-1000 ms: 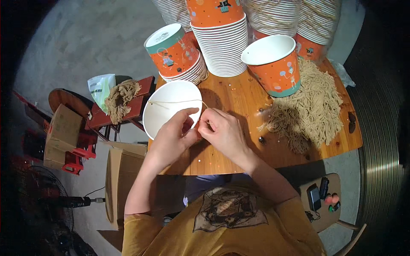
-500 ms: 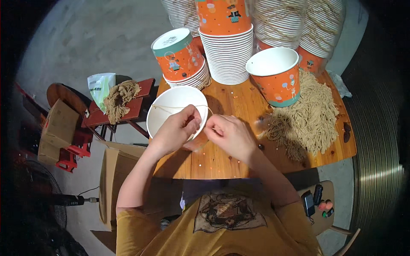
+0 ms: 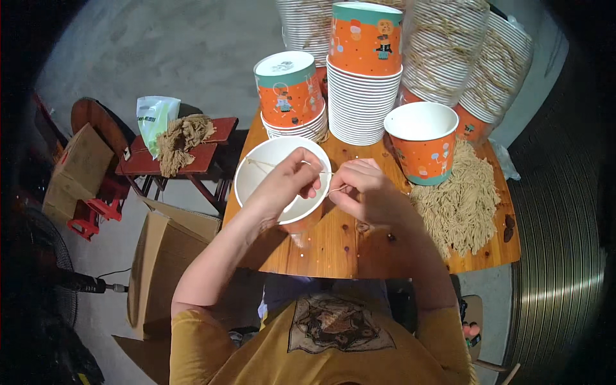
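A paper bucket [image 3: 251,178], white inside, stands mouth up on the wooden table before me. A thin tan string [image 3: 262,163] runs from the left side of its rim across the mouth to my hands. My left hand [image 3: 296,181] is over the bucket, its fingers pinched on the string. Beside the bucket's right rim, my right hand [image 3: 367,189] also pinches the string, with a short loop at its fingertips. The string is stretched between the two hands. Their fingers partly hide how it is looped.
An orange bucket [image 3: 426,154] stands at the right, against a pile of tan strings [image 3: 463,204]. Behind are a tall upside-down bucket stack [image 3: 363,106], a shorter stack [image 3: 289,96] and wrapped stacks [image 3: 444,51]. A red bench [image 3: 200,159] with more strings and a cardboard box [image 3: 168,266] are at left.
The view has shifted, so the table sits differently in the picture. My hands remain at the bucket's right rim, and the string now shows taut between them.
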